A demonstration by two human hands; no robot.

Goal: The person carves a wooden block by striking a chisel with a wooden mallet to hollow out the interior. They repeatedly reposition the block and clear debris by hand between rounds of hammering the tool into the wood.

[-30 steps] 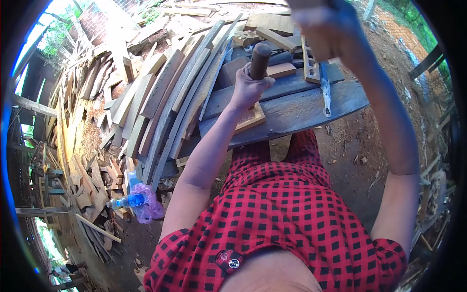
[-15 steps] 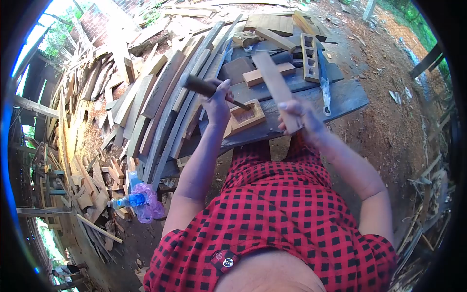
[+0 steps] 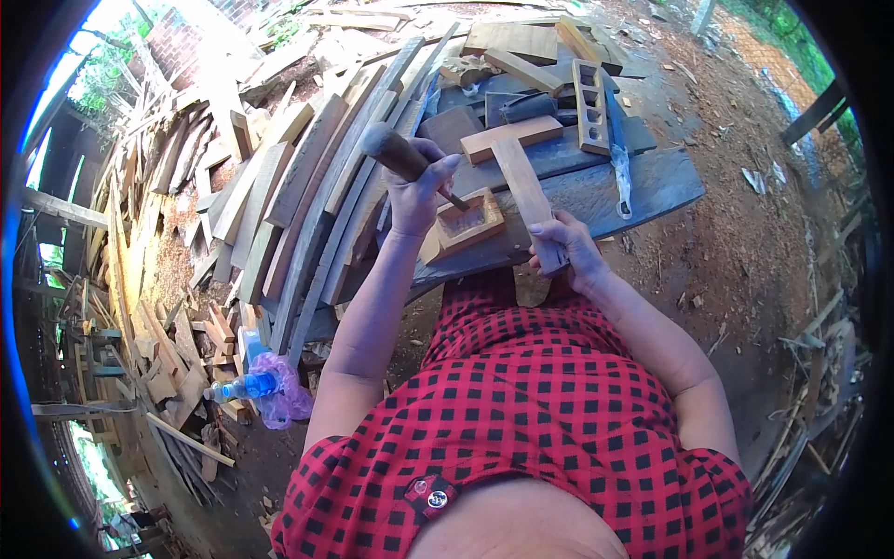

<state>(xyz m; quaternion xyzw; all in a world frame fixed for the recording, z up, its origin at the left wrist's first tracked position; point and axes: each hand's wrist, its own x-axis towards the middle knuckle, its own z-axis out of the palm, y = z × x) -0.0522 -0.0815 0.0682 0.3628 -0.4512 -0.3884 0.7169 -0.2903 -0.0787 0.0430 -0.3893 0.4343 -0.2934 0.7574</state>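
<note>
My left hand (image 3: 419, 191) is closed round the wooden handle of a chisel (image 3: 396, 154). Its thin blade slants down to the right, the tip in the hollow of a small wooden block (image 3: 467, 225). The hollow is rectangular, cut into the block's top, with a rough floor. In my right hand (image 3: 570, 250) is a flat wooden bat (image 3: 523, 184), gripped at its near end. The bat's far end points up and away, overlapping a reddish wood piece (image 3: 512, 139) on the bench in this view.
A dark plank bench (image 3: 656, 184) carries a wood piece with several square holes (image 3: 590, 107), a blue saw-like strip (image 3: 616, 140) and offcuts. Long boards (image 3: 312, 168) are stacked on the left. A bottle (image 3: 244, 386) with a pink plastic bag (image 3: 287, 396) sits lower left.
My right hand has lowered the bat a little and drawn it nearer. The chisel handle has shifted slightly right, its tip still in the block's hollow.
</note>
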